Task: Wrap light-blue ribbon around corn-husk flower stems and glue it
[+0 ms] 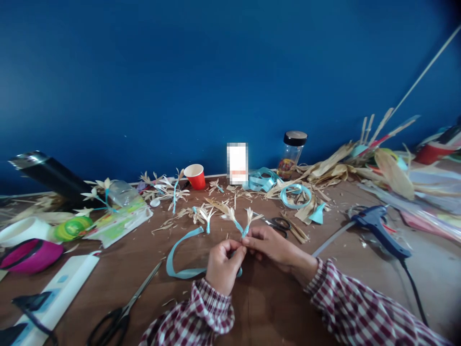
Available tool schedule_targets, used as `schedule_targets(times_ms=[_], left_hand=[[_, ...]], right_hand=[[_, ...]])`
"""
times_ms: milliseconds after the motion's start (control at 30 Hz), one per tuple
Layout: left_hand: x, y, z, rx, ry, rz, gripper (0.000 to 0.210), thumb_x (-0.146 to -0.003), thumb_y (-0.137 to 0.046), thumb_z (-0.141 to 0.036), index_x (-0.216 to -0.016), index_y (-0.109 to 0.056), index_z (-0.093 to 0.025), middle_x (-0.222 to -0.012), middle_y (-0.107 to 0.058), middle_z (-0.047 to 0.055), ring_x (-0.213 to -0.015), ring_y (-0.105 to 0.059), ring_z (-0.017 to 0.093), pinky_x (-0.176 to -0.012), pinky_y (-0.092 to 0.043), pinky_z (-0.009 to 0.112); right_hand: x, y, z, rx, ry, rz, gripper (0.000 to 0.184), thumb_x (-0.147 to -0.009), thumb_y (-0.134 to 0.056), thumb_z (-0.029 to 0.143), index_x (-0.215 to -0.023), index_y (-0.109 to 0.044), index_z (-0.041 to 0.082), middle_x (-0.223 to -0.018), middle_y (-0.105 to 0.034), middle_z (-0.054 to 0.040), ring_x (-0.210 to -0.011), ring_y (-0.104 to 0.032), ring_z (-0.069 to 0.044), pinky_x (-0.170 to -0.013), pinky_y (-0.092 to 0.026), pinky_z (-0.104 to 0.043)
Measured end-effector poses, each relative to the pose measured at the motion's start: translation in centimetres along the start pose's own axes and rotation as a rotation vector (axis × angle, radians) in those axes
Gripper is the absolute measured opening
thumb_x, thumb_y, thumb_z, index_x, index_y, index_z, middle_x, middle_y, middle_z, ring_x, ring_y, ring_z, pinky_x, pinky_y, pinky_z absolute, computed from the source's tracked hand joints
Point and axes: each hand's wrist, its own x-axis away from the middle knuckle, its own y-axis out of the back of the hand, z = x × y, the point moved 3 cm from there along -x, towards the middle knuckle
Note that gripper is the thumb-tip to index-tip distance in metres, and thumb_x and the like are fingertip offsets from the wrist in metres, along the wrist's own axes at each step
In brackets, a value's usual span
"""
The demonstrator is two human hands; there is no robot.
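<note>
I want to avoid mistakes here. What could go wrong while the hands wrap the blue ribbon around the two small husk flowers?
The husk flowers are thin and look dry; the right hand may crush their petals. The loose ribbon trailing from the left hand lies close to the scissors and could snag. The glue gun sits near the right sleeve.

Dry, papery husk flowers (pixel 238 220) tied with smooth, glossy blue ribbon (pixel 180 252) lie on a matt brown wooden table (pixel 273 307), beside black-handled metal scissors (pixel 122 312).
</note>
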Motion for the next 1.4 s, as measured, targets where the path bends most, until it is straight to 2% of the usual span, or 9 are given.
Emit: schedule_targets(times_ms=[167,300,400,533,733,900,1033,1233,1400], left_hand=[[-0.3,0.0,0.3,0.035,0.007,-0.02,0.026,-0.067,-0.064,-0.039,-0.063,-0.062,-0.013,-0.046,-0.046,-0.005,-0.037,-0.032,0.004,-0.036,-0.023,0.016],[-0.2,-0.1,0.4,0.072,0.091,0.059,0.035,-0.069,-0.062,-0.047,-0.071,-0.063,-0.012,-0.046,-0.047,-0.005,-0.034,-0.036,0.004,-0.034,-0.026,0.016],[0.1,0.3,0.0,0.018,0.168,0.122,0.038,-0.072,-0.056,-0.049,-0.07,-0.062,-0.012,-0.048,-0.052,-0.002,-0.032,-0.039,0.004,-0.033,-0.026,0.015],[0.5,1.1,-0.7,-0.103,0.221,0.146,0.034,-0.073,-0.056,-0.046,-0.068,-0.062,-0.013,-0.049,-0.055,-0.001,-0.031,-0.039,0.004,-0.032,-0.024,0.016],[0.5,1.7,-1.8,-0.301,-0.009,0.193,0.024,-0.075,-0.056,-0.035,-0.07,-0.066,-0.014,-0.052,-0.059,0.0,-0.046,-0.053,0.011,-0.048,-0.039,0.021],[0.5,2.2,-2.3,-0.499,-0.1,0.166,0.018,-0.072,-0.058,-0.031,-0.068,-0.069,-0.017,-0.061,-0.067,0.003,-0.057,-0.059,0.017,-0.054,-0.04,0.025],[0.5,2.7,-2.5,-0.613,-0.161,0.121,0.014,-0.069,-0.061,-0.031,-0.067,-0.07,-0.021,-0.067,-0.069,0.003,-0.064,-0.061,0.018,-0.061,-0.041,0.026],[0.5,4.1,-2.6,-0.657,-0.113,0.11,0.014,-0.066,-0.062,-0.034,-0.063,-0.068,-0.021,-0.059,-0.064,0.0,-0.056,-0.056,0.015,-0.052,-0.036,0.023],[0.4,6.7,-2.1,-0.575,-0.007,0.164,0.021,-0.064,-0.063,-0.038,-0.066,-0.069,-0.018,-0.055,-0.061,0.0,-0.052,-0.052,0.014,-0.05,-0.035,0.022]], right_hand=[[0.0,0.3,-0.3,-0.016,0.029,-0.035,0.029,-0.076,-0.06,0.043,-0.073,-0.06,0.015,-0.057,-0.052,0.0031,-0.044,-0.042,-0.006,-0.041,-0.032,-0.016],[0.0,0.9,-0.3,0.073,0.029,-0.021,0.031,-0.078,-0.059,0.043,-0.066,-0.059,0.015,-0.055,-0.051,0.0026,-0.043,-0.042,-0.006,-0.04,-0.031,-0.017],[0.0,1.1,-0.3,0.066,-0.012,0.01,0.03,-0.078,-0.058,0.044,-0.069,-0.059,0.015,-0.058,-0.053,0.0021,-0.043,-0.043,-0.006,-0.039,-0.031,-0.016],[0.2,1.0,-0.2,0.051,-0.019,0.068,0.028,-0.078,-0.058,0.042,-0.074,-0.06,0.015,-0.061,-0.054,0.0016,-0.047,-0.045,-0.006,-0.043,-0.034,-0.016],[0.5,0.6,-0.4,0.067,-0.049,0.119,0.023,-0.08,-0.055,0.038,-0.078,-0.058,0.016,-0.063,-0.058,0.0002,-0.047,-0.047,-0.007,-0.04,-0.033,-0.016],[0.7,0.0,-0.1,0.149,-0.047,0.1,0.015,-0.081,-0.053,0.028,-0.076,-0.057,0.015,-0.06,-0.059,0.0008,-0.045,-0.047,-0.007,-0.042,-0.035,-0.017],[0.9,-0.1,0.4,0.253,0.011,0.108,0.013,-0.081,-0.052,0.023,-0.071,-0.058,0.016,-0.059,-0.06,0.0,-0.047,-0.05,-0.009,-0.045,-0.037,-0.019],[0.5,0.2,0.1,0.303,0.04,0.055,0.013,-0.08,-0.052,0.021,-0.067,-0.053,0.017,-0.057,-0.059,-0.0004,-0.047,-0.051,-0.01,-0.045,-0.038,-0.021],[0.5,0.4,0.4,0.373,0.092,0.015,0.013,-0.078,-0.052,0.02,-0.066,-0.054,0.018,-0.056,-0.057,-0.0001,-0.049,-0.051,-0.012,-0.045,-0.036,-0.022]])
